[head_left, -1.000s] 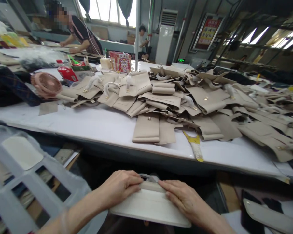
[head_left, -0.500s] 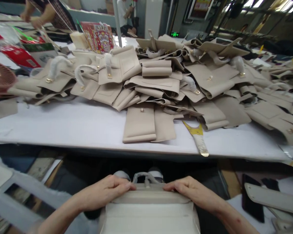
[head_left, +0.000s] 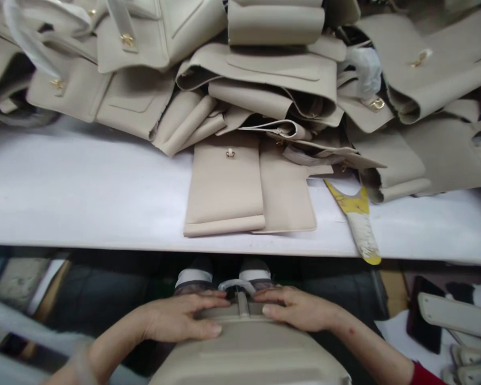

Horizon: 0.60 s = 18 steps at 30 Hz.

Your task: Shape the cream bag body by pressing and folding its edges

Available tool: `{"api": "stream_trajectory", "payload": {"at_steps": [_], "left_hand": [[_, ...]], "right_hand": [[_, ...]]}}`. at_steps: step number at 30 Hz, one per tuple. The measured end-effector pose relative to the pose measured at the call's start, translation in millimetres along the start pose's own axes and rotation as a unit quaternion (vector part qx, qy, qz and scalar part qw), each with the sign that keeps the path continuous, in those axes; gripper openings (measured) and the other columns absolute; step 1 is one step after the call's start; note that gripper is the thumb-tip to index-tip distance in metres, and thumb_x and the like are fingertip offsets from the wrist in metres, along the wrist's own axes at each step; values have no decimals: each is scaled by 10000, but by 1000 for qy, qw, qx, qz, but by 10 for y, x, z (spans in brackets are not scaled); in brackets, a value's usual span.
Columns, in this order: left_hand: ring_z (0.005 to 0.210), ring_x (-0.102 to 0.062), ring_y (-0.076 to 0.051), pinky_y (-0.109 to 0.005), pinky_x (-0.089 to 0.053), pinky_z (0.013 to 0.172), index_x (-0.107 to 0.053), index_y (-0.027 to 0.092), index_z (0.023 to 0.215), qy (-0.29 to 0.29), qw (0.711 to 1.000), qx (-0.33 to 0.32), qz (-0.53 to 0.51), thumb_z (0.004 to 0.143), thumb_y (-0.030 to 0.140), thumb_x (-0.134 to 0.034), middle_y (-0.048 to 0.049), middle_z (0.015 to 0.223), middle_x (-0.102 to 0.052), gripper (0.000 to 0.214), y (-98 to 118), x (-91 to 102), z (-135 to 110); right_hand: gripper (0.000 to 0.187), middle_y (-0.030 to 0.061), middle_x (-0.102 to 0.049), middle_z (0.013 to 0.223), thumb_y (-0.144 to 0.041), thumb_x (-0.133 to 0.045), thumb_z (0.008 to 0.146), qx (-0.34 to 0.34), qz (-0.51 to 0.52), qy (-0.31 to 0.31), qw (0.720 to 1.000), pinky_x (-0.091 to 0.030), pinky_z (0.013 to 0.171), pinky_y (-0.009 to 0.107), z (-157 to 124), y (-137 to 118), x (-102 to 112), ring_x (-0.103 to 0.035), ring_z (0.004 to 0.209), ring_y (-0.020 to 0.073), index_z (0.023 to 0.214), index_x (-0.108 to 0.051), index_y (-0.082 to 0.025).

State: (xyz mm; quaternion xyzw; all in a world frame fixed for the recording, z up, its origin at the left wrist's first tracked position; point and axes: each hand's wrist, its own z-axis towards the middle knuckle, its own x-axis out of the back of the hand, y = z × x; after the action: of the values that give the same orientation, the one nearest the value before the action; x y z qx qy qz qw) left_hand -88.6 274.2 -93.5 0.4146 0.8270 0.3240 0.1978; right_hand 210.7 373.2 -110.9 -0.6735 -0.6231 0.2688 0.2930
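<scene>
A beige handbag (head_left: 244, 347) stands upright in front of me, below the table edge, its wrapped top handle (head_left: 236, 286) pointing away. My left hand (head_left: 180, 318) grips its top on the left, thumb on the near side and fingers along the far side. Mirroring it, my right hand (head_left: 292, 309) clasps the top right of the handle, the thumb near the handle's tab. On the table ahead lies a flat beige bag piece (head_left: 226, 187) with a small metal fitting. A yellow-ended forked tool (head_left: 356, 222) with a white-wrapped grip lies to its right.
Unfinished beige bag bodies (head_left: 260, 69) are heaped across the back of the white table (head_left: 84, 192). At lower right, loose beige strips (head_left: 457, 315) lie beside a dark flat object (head_left: 425, 315). A pale frame (head_left: 36, 331) stands at lower left.
My view has tilted down and come closer to the table. Both hands have shifted inward along the bag's top toward the handle, and the bag's top has tipped, showing more of its upper face.
</scene>
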Motion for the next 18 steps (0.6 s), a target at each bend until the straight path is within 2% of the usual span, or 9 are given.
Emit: {"api": "stream_trajectory", "payload": {"at_steps": [3,6,9,12,15,18], "left_hand": [[1493,-205,-294,-468,-164,1221,-402,331,1484,-6,1000,3,2,841,698,-560,-28,1621,-245,757,-69,-12,77],[1492,-205,-292,-464,-170,1221,-415,326,1477,-9,1000,10,-3,853,655,-573,-27,1620,-249,723,-121,-40,132],[1469,-274,-292,-474,-210,1209,-483,328,1435,31,999,-8,-14,862,599,-595,-39,1589,-330,643,-164,-73,171],[1403,-400,-291,-466,-277,1186,-612,311,1323,126,991,-33,-24,865,544,-616,-64,1515,-457,515,-144,-83,138],[1292,-526,-266,-410,-385,1126,-716,270,1179,242,965,-78,-63,911,515,-560,-74,1395,-582,396,34,-107,-32],[1183,-599,-212,-315,-452,1047,-746,297,1096,323,935,-142,-45,950,447,-533,-28,1272,-660,298,356,-273,-297]], "right_hand": [[590,85,-480,1500,-585,-505,938,7,-23,-8,1000,-233,1204,426,102,36,-20,-346,1436,270,1415,-532,-239],[558,68,-484,1498,-538,-545,935,49,-2,-17,999,-259,1196,397,149,28,-53,-384,1416,250,1418,-524,-260],[516,80,-549,1440,-510,-602,908,67,28,16,997,-302,1171,396,169,34,-104,-455,1364,257,1353,-597,-249],[465,97,-683,1253,-532,-650,862,52,146,134,979,-412,1077,404,158,130,-176,-599,1193,271,1180,-721,-200],[590,113,-734,1067,-674,-604,825,-6,268,288,919,-480,975,412,67,354,-304,-661,1038,275,1062,-738,-150],[722,145,-714,1057,-798,-505,793,-44,295,395,869,-506,926,424,-118,614,-591,-651,1054,307,1003,-704,-137]]}}
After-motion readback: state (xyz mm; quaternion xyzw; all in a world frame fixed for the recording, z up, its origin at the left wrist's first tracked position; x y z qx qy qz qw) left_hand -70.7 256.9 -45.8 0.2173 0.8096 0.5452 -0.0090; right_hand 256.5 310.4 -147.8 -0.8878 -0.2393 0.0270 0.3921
